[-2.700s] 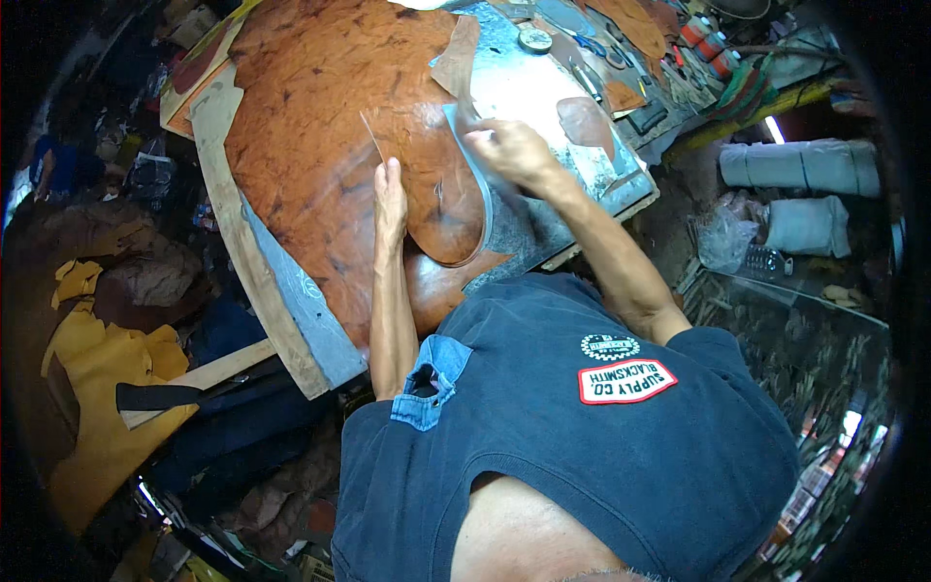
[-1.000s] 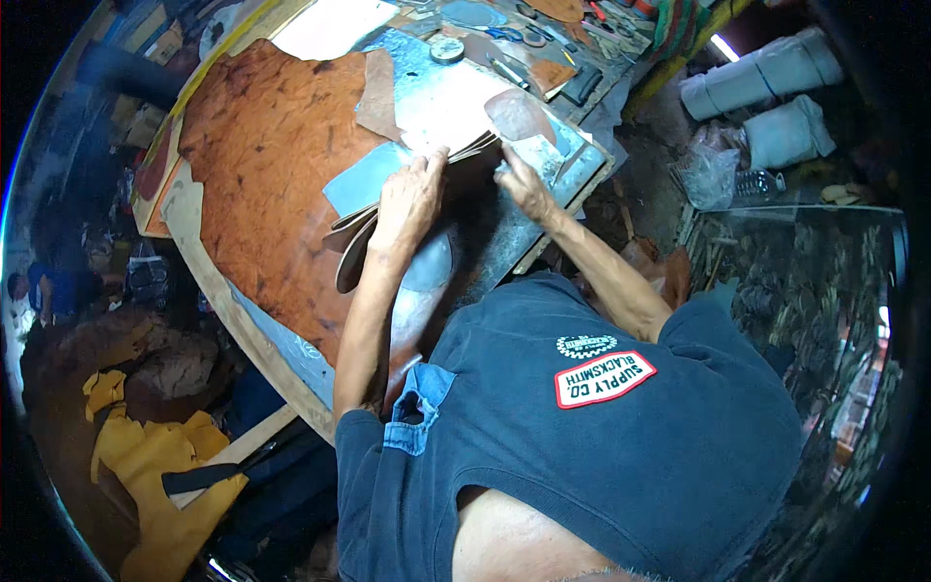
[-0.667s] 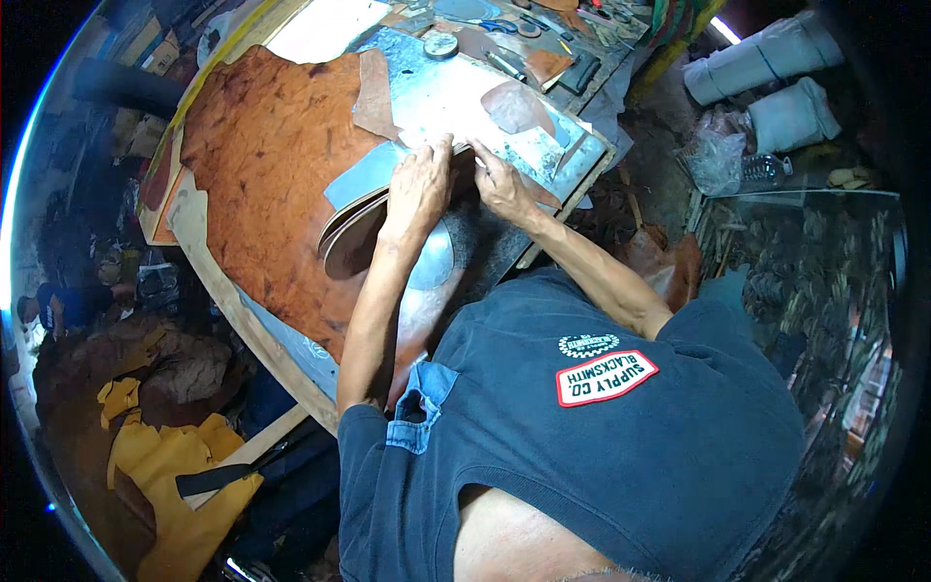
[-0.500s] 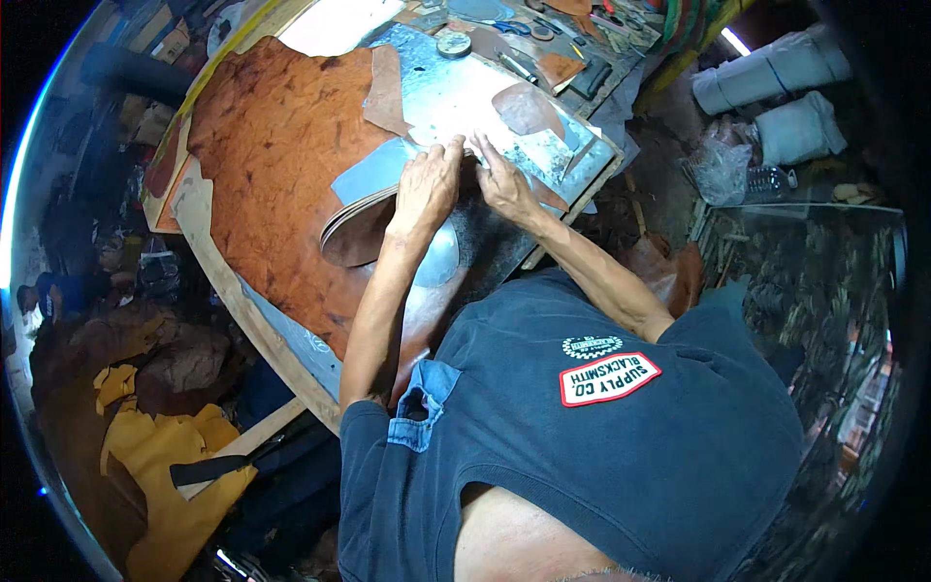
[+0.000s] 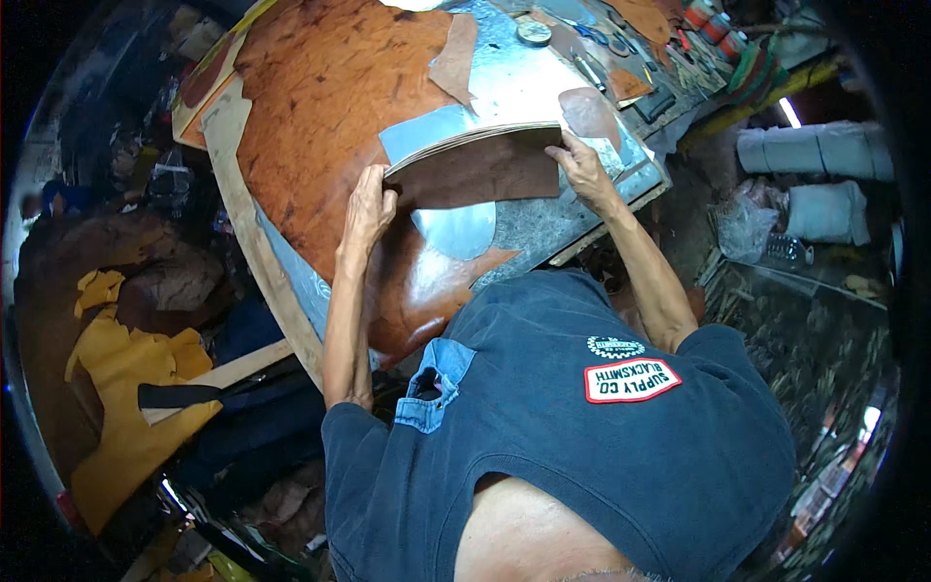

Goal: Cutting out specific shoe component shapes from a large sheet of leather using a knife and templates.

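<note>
A stack of brown leather pieces (image 5: 475,175) stands tilted over the table, its long pale edges facing up and away from me. My left hand (image 5: 369,202) grips the stack's left end, with the thumb on the near face. At the other end, my right hand (image 5: 585,167) pinches the right edge between thumb and fingers. Under and behind the stack, a large mottled orange-brown hide (image 5: 320,97) covers the left part of the table. A blue-grey sheet (image 5: 419,134) shows just beyond the stack, and a rounded pale-blue piece (image 5: 458,231) lies just below it.
At the far right of the table sit a round tin (image 5: 532,33), scissors (image 5: 593,36) and leather scraps (image 5: 588,113). The wooden table edge (image 5: 262,233) runs along the left. Yellow leather (image 5: 136,369) hangs at lower left. White rolls (image 5: 815,152) and a plastic bottle (image 5: 787,249) are at right.
The stack, curled over before, is now stretched out nearly flat. My hands have moved apart, left hand to its left end, right hand to its right end. The whole view has shifted.
</note>
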Demonstrator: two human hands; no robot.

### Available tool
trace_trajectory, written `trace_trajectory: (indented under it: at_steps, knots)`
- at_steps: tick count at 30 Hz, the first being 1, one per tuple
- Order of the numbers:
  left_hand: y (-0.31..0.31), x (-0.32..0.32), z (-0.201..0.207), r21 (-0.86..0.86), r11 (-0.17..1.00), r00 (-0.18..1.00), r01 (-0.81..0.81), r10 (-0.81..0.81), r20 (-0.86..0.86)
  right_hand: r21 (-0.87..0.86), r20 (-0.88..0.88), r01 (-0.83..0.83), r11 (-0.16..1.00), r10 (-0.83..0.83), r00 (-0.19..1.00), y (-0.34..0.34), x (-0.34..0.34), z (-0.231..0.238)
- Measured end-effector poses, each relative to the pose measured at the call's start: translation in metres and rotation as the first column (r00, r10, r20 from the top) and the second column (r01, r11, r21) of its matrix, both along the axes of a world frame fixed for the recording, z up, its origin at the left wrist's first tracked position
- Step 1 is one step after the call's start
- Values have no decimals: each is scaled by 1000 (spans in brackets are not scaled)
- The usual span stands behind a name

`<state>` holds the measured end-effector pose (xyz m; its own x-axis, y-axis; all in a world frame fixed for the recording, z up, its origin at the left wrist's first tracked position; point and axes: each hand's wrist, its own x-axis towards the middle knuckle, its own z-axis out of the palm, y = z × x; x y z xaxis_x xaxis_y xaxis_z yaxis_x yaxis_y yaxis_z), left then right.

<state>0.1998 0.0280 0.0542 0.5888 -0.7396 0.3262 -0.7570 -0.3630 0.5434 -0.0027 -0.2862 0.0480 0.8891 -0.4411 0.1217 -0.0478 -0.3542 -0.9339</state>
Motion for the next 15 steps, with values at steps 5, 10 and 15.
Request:
trace_trajectory:
  at_steps: [5,10,15]
  knots:
    - [3,-27,-8,-129,981,950,-145,101,-295,-46,-47,-97,994,94,994,-20,-1,21]
    - [-11,-28,-7,-217,956,864,-197,65,-499,-233,-55,-101,967,91,994,-44,9,-10]
    - [-21,-34,-38,-426,882,961,-201,94,-260,-166,-2,-105,981,106,994,-40,-1,5]
